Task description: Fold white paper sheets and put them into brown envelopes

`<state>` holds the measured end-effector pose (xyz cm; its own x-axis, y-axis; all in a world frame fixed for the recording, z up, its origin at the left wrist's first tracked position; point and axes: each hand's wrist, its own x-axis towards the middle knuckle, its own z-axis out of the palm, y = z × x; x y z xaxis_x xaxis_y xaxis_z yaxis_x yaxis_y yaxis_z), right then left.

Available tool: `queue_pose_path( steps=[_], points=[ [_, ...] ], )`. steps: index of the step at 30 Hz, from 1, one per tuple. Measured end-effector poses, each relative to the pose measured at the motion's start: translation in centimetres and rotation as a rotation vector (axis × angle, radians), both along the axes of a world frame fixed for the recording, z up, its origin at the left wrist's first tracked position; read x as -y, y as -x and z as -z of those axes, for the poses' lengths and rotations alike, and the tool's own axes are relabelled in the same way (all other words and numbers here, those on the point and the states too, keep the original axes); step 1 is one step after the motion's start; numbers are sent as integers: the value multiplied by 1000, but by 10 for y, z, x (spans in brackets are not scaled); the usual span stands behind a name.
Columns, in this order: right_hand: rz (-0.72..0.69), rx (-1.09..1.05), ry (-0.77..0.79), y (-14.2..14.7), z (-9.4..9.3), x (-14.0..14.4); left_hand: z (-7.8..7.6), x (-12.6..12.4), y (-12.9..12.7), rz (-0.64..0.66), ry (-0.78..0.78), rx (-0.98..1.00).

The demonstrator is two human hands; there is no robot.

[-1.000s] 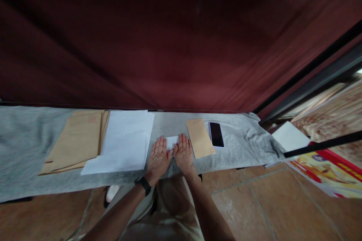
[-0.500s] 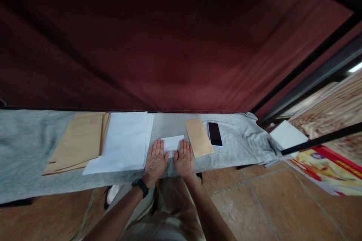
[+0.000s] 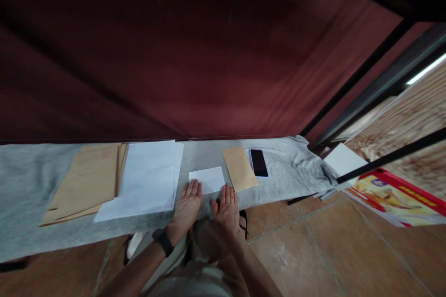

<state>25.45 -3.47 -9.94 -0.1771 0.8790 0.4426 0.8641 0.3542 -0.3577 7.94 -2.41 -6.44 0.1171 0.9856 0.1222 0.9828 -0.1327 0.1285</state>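
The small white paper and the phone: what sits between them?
A tan envelope lies flat between the small white paper and the phone, seen from the head camera.

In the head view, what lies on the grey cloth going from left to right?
Stack of brown envelopes → white sheets → small folded white paper, with the left hand and right hand at its near edge → single brown envelope → black phone.

I see a long table under grey cloth point(image 3: 35, 171); on it lie brown envelope stack point(image 3: 87, 181), white paper sheets point(image 3: 146, 178), small folded white paper point(image 3: 207, 179), tan envelope point(image 3: 239, 174), black phone point(image 3: 259, 163)
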Motion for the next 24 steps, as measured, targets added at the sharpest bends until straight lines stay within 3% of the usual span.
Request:
queue_pose_path(
  steps=[3,8,16,19,24],
  points=[
    [8,12,5,0,-4,0,-11,-6,-10,89,56,-9],
    [55,19,103,1,-19,-3,-27,-18,-32,94,94,-103],
    [112,-83,283,3,-42,-19,-35,-24,-53,98,86,-191],
    [127,-330,359,1,-45,-31,-41,-23,-58,90,63,-169],
    [79,-1137,483,-9,-50,-48,-64,-23,-49,90,32,-96]
  ],
)
